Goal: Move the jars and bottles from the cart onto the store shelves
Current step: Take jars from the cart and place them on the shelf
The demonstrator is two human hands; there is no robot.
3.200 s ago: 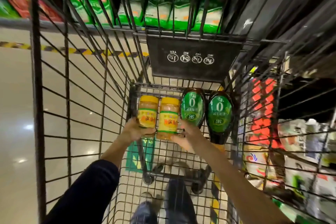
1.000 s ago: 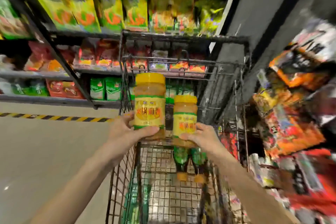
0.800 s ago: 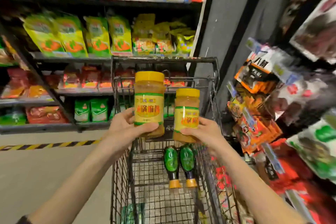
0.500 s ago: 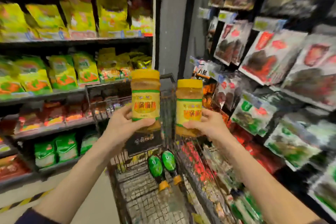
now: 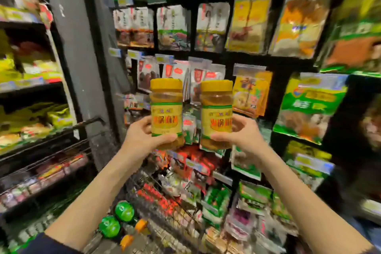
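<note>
Currently left hand (image 5: 142,138) clamped on one jar (image 5: 166,112), right hand (image 5: 240,137) on the other jar (image 5: 216,114), both upright, raised before the shelves (image 5: 226,62). Likely rigid, weighty, smooth plastic; grip low on the label looks secure. Two bottles (image 5: 116,219) remain in cart (image 5: 144,208).
</note>
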